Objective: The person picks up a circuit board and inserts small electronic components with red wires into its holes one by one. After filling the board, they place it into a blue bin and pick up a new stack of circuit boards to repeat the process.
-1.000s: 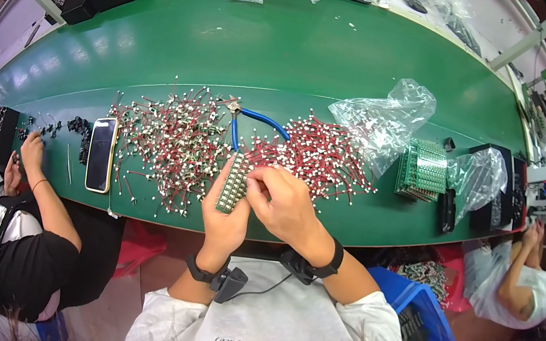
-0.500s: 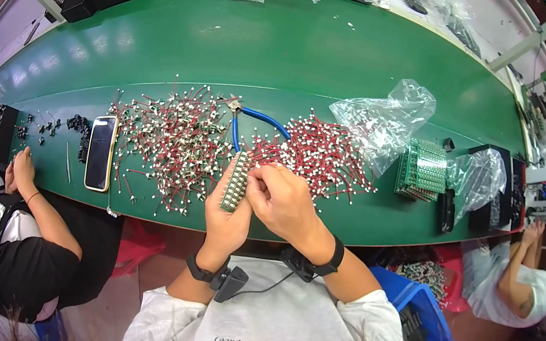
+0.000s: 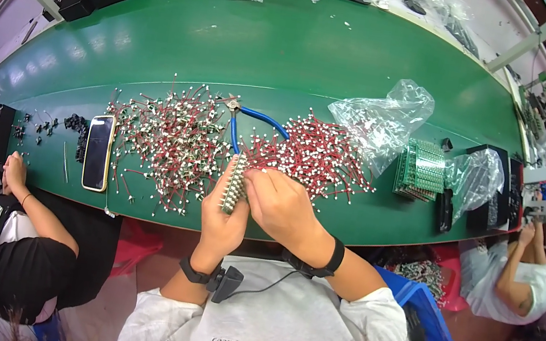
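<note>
My left hand [image 3: 219, 230] is closed around a narrow circuit board panel [image 3: 235, 182], green with rows of small white and metallic parts, held tilted upward. Against the panel's right side, my right hand [image 3: 282, 204] has its fingers pinched; whatever lies between them is hidden. Just beyond the panel lie blue-handled cutters [image 3: 263, 118] with their handles apart. To the left spreads a heap of short red wires with white connectors [image 3: 174, 140], and a second heap of red wires [image 3: 325, 157] is on the right.
A phone [image 3: 98, 153] lies left of the heaps. Rightward are a clear plastic bag [image 3: 388, 117], stacked green circuit boards [image 3: 422, 169] and a black tray [image 3: 485, 204]. A blue crate [image 3: 431, 324] stands below the table edge. Co-workers sit on both sides.
The panel has turned slightly in my left hand, showing more of its edge. My right hand has shifted a little down and left beside it.
</note>
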### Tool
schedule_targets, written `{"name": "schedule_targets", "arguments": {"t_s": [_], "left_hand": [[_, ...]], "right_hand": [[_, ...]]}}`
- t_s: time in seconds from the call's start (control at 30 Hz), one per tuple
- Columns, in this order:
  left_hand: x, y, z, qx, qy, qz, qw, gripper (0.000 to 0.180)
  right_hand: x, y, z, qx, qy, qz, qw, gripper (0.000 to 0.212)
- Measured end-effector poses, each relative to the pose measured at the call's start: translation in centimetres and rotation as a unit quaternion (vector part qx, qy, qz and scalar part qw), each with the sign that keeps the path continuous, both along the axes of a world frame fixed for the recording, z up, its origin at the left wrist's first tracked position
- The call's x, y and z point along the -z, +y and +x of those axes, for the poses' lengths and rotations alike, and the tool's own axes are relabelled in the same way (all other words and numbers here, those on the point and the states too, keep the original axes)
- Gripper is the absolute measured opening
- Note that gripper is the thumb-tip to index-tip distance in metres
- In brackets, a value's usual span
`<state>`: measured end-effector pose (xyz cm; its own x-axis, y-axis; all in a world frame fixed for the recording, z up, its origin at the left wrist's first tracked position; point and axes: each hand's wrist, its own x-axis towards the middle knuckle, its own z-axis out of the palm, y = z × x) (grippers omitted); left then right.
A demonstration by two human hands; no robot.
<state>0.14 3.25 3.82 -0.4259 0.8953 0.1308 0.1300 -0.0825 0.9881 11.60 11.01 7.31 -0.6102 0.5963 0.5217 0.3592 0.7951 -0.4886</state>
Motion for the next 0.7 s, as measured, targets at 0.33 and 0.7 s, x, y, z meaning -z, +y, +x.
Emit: {"name": "schedule_targets", "arguments": {"t_s": [0.33,0.7], "left_hand": [[-0.2,-0.9,-0.3,0.008,-0.016,-0.015,1.0,0.061],[-1.1,-0.8,-3.7,-0.1,-0.164,-0.029,0.981,0.041]], "right_hand": [[0.9,0.3,-1.0,-0.004,0.033,0.01,0.999,0.011],[5.3,14.5,3.7,0.213,0.034,-0.061,0.975,0.016]]}}
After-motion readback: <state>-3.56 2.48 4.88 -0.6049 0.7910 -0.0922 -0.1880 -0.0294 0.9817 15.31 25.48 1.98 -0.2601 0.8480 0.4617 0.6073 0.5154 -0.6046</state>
